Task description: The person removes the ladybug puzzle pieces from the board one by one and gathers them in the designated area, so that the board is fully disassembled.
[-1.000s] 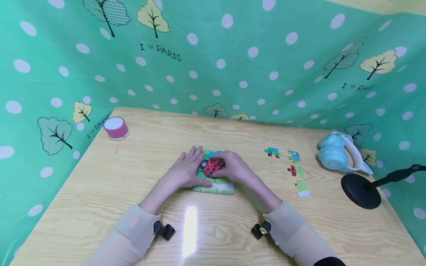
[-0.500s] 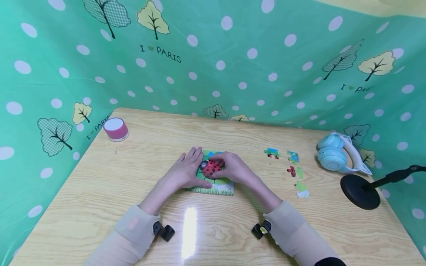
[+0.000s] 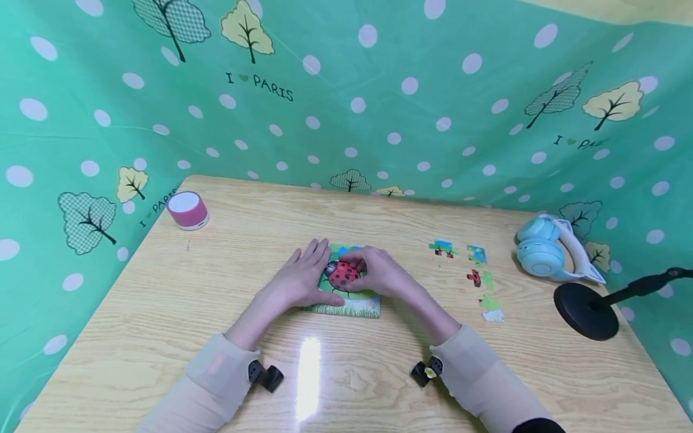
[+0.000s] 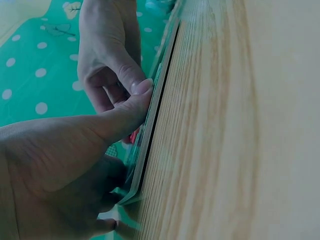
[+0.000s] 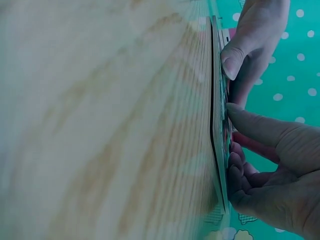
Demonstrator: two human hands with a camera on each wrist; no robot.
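A jigsaw puzzle board [image 3: 346, 309] with a ladybug picture lies on the table in front of the person, its green grass strip facing them. My left hand [image 3: 302, 281] rests along the board's left part, fingers extended and thumb across its lower left. From the right, my right hand [image 3: 379, 273] reaches over the picture, thumb and fingertips bent around a red spotted puzzle piece [image 3: 342, 275] of the ladybug. In the right wrist view the right thumb and curled fingers meet the board's face. The right hand covers the board's upper right.
Several loose puzzle pieces [image 3: 491, 307] lie to the right of the board. Beyond them are blue headphones [image 3: 543, 255] and a black round stand base [image 3: 586, 311]. A pink cylindrical speaker [image 3: 187, 210] stands at the table's far left corner. A green dotted cloth [image 3: 346, 120] hangs behind.
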